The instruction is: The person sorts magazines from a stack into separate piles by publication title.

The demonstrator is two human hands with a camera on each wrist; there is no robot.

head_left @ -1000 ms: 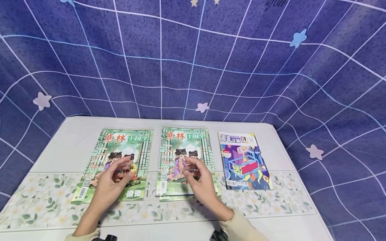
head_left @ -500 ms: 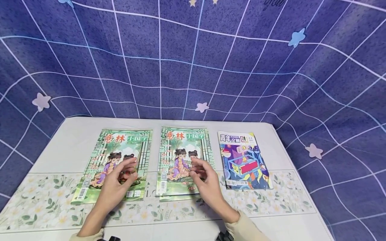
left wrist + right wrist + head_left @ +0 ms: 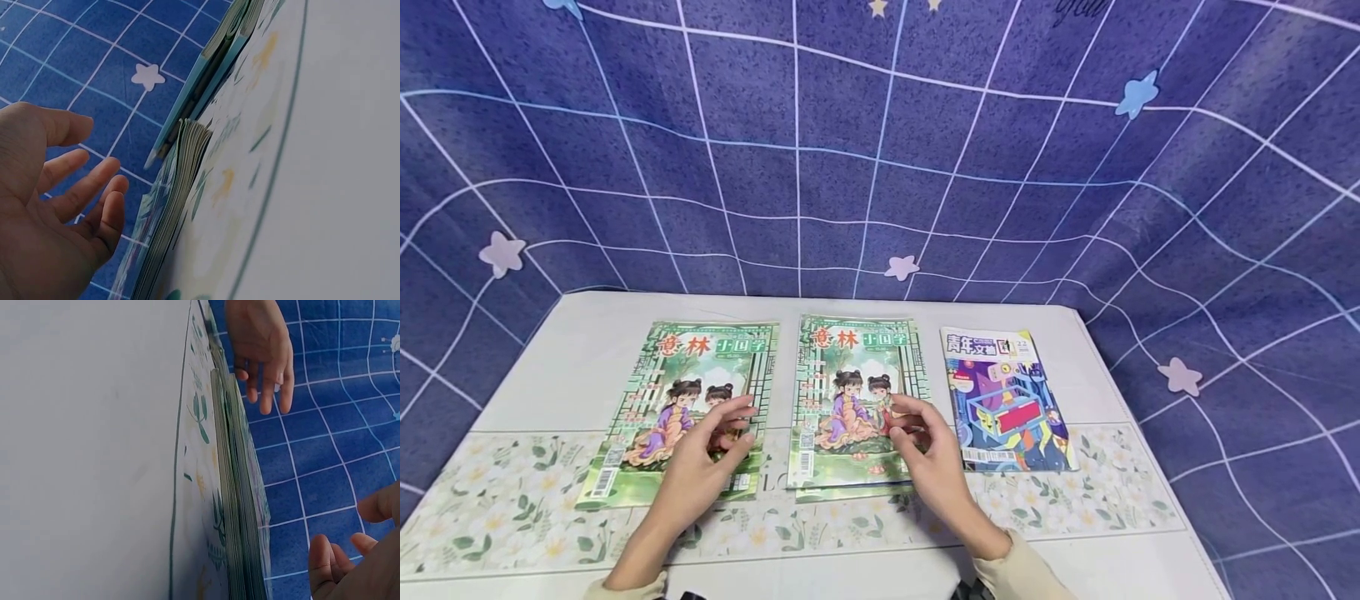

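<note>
Magazines (image 3: 842,408) flat on table (image 3: 865,575) — left hand (image 3: 703,458) and right hand (image 3: 938,467) above, fingers (image 3: 84,189) loosely apart

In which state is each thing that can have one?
Left green paper magazine: closed, front cover up
Middle green paper magazines: stacked, closed
Purple paper magazine: closed, front cover up
Left bare hand: fingers loosely bent, holding nothing
Right bare hand: fingers loosely bent, holding nothing
Blue gridded cloth: hanging

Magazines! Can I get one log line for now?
left grip: empty, above left magazine | right grip: empty, near middle magazine | purple magazine: untouched
</note>
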